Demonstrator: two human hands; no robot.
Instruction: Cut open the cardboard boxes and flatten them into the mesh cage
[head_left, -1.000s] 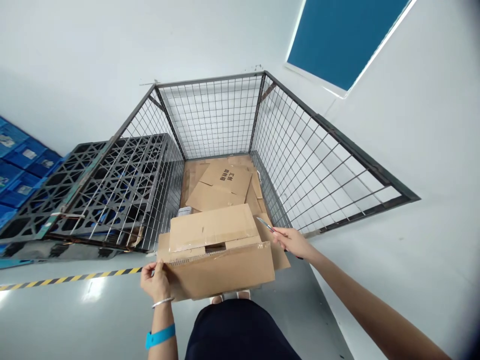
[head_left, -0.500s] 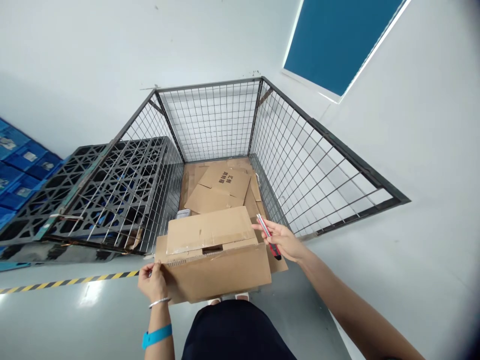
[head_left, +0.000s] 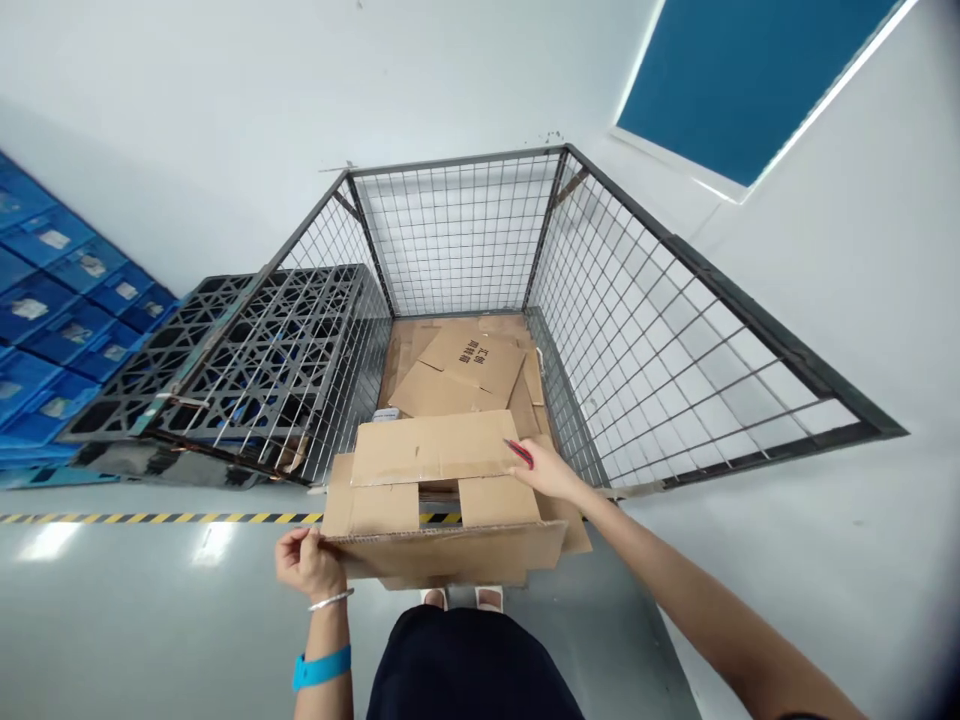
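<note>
I hold a brown cardboard box (head_left: 450, 545) in front of me, its flaps partly open at the top. My left hand (head_left: 304, 565) is closed on the box's near left corner. My right hand (head_left: 547, 472) rests at the box's right top edge, closed round a red utility knife (head_left: 519, 452) whose tip lies against the far flap. The box sits at the open near side of a wire mesh cage (head_left: 637, 330).
Flattened cardboard (head_left: 465, 365) lies on the cage floor. Black plastic pallets (head_left: 225, 350) lean against the cage's left side, with blue crates (head_left: 52, 300) beyond. A yellow-black floor stripe (head_left: 150, 518) runs at left. White walls stand behind and to the right.
My right hand has moved left with the knife from beside the box to its top flap. The box has tilted flatter and its near flaps have spread apart. The view shifted slightly left.
</note>
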